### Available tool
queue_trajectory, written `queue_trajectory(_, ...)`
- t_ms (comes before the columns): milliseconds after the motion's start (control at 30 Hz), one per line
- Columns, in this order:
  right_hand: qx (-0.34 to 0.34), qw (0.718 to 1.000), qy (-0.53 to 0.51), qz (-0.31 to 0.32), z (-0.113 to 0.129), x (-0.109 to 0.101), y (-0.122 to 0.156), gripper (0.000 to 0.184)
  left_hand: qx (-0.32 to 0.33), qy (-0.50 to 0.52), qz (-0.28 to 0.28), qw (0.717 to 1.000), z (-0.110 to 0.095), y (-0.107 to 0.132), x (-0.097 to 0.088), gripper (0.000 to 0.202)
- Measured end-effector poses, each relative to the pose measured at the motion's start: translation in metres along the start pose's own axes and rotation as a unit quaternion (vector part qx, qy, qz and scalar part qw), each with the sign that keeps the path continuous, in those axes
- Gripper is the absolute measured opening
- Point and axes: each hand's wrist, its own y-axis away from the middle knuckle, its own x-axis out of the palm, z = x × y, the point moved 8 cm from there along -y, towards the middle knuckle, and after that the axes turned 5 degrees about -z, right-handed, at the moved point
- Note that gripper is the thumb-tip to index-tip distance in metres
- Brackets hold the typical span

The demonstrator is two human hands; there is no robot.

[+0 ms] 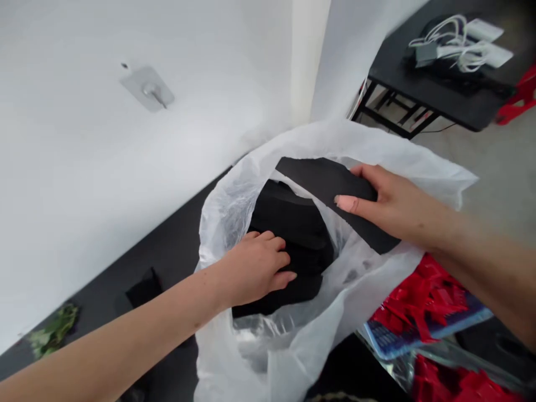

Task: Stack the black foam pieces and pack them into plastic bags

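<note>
A large white translucent plastic bag [234, 218] stands with its mouth wide, holding a stack of dark black flat pieces [293, 223]. My left hand [259, 265] reaches into the bag, its fingers curled on the black pieces; the fingertips are partly hidden. At the bag's right rim, my right hand [385, 201] grips a flat black piece [322, 181], thumb on its near face and fingers around the far edge. That piece is tilted above the stack. Whether it is fabric or foam I cannot tell.
A white wall [104, 167] with a metal hook [153, 92] rises on the left. A black table [435, 95] with white cables [464, 44] stands at upper right. Red pieces [422, 296] fill a blue basket [389, 343] at lower right. Green leaves [54, 332] lie at lower left.
</note>
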Motion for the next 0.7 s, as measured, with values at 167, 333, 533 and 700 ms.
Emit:
queue_trajectory(167,-0.009,0.999,0.029,-0.012,0.009,-0.009,-0.011,0.039,-0.051,-0.030,-0.039,0.998,0.028,-0.045,-0.020,0.035)
queue_trajectory(333,0.002,0.999,0.042,-0.020,0.007,-0.010,-0.013,0.038,-0.073,-0.090,-0.069,0.991,0.064,-0.100,-0.003,0.050)
queue_trajectory(533,0.004,0.996,0.074,-0.043,0.001,-0.013,-0.008,0.045,-0.079,-0.071,-0.003,0.994,0.087,-0.127,0.023,0.072)
queue_trajectory(700,0.017,0.995,0.078,-0.051,-0.005,-0.017,-0.004,0.049,-0.039,-0.081,0.009,0.996,0.089,-0.116,0.026,0.064)
